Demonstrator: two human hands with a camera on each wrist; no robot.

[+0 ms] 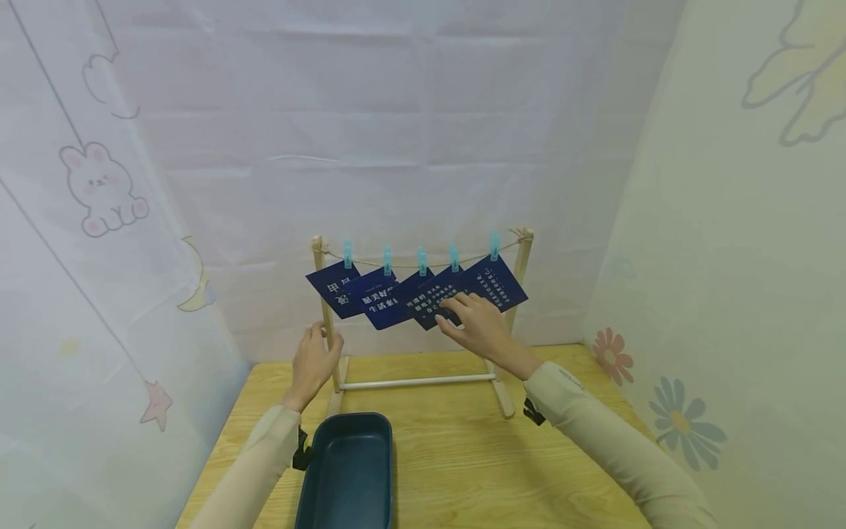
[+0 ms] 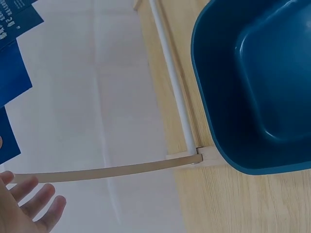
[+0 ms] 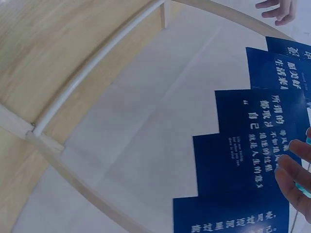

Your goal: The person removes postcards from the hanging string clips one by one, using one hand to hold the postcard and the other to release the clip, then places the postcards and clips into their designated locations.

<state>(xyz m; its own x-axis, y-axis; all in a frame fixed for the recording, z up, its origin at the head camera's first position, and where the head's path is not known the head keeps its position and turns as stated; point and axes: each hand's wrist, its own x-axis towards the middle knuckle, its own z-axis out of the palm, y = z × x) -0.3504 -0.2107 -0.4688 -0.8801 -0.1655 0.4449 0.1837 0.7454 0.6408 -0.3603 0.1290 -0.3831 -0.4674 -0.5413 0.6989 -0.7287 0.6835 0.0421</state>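
Several dark blue cards (image 1: 381, 297) with white lettering hang overlapping from a twine line, each under a light blue clip (image 1: 422, 261). The line runs between the posts of a wooden rack (image 1: 328, 323). My right hand (image 1: 482, 323) is raised in front of the cards at the right, fingers loosely bent; in the right wrist view its fingertips (image 3: 294, 170) overlap a card (image 3: 233, 165) near its clip. My left hand (image 1: 316, 364) is beside the rack's left post, and the left wrist view shows its fingers (image 2: 41, 201) spread apart next to the post (image 2: 107, 172).
A deep dark blue bin (image 1: 350, 470) stands on the wooden table (image 1: 463, 455), in front of the rack's left foot. A white rod (image 1: 416, 382) joins the rack's feet low down. Pale printed sheets (image 1: 410, 147) enclose the back and both sides.
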